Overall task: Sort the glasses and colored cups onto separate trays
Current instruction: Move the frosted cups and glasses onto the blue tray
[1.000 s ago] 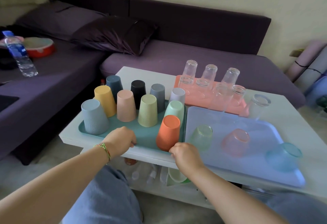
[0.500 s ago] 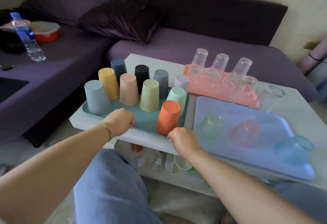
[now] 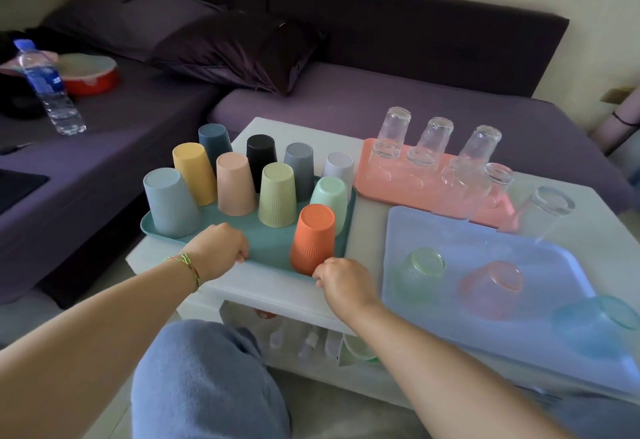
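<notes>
A teal tray [image 3: 270, 241] on the left of the white table carries several upturned colored cups, the orange cup [image 3: 313, 239] nearest me. My left hand [image 3: 218, 248] grips the tray's near rim on the left. My right hand [image 3: 341, 281] grips the same rim beside the orange cup. A pink tray [image 3: 398, 182] behind holds several clear glasses [image 3: 393, 132] upside down. One clear glass [image 3: 545, 213] stands just off its right end. A blue tray [image 3: 485, 241] on the right holds three tinted glasses: green [image 3: 420, 270], pink [image 3: 491, 286] and blue [image 3: 595, 327].
The white table [image 3: 370, 227] has a lower shelf [image 3: 311, 341] with small items. A purple sofa [image 3: 311, 106] wraps around the back and left, with a dark cushion [image 3: 242, 47], a water bottle [image 3: 48, 88] and a red bowl [image 3: 91, 73]. My knee [image 3: 207, 379] is below the table edge.
Both hands stay gripping the teal tray's near rim. The view has shifted closer and to the left; the trays and cups keep their arrangement.
</notes>
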